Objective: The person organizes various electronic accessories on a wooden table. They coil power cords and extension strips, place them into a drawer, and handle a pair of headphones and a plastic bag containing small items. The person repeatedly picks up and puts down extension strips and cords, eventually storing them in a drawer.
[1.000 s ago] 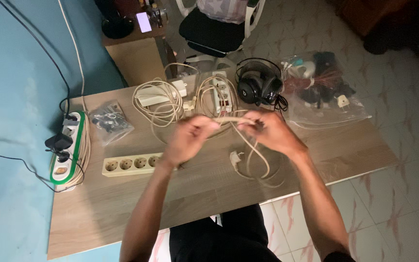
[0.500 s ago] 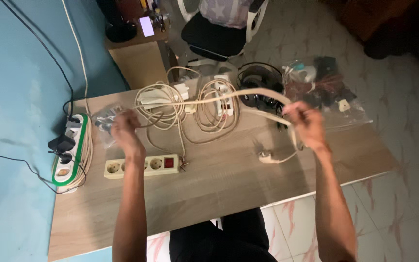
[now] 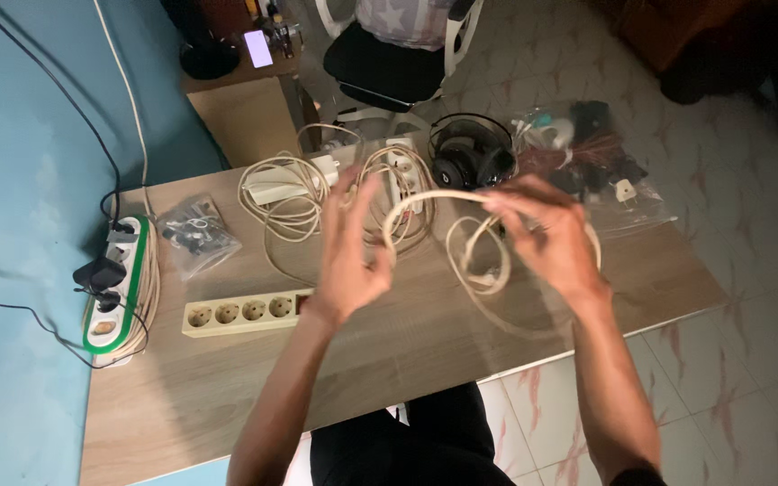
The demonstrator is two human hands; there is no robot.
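Both hands are raised over a wooden table (image 3: 227, 396). My right hand (image 3: 547, 238) grips a cream cable (image 3: 425, 200) and holds several loops of it that hang below the fingers. My left hand (image 3: 348, 247) is upright with its fingers spread, and the cable arcs from the right hand to its fingertips. The cable belongs to a cream power strip (image 3: 240, 314) that lies flat on the table just left of my left wrist.
More cream cables and power strips (image 3: 290, 193) lie at the table's far edge beside black headphones (image 3: 470, 162). A clear bag of small parts (image 3: 195, 232) and a green-edged power strip (image 3: 114, 288) sit at the left. A bag of adapters (image 3: 601, 171) lies right. A chair (image 3: 398, 54) stands beyond.
The hands were stretched wide apart pulling the cable straight; now they have come back together and the cable is folded into another loop in my right hand.
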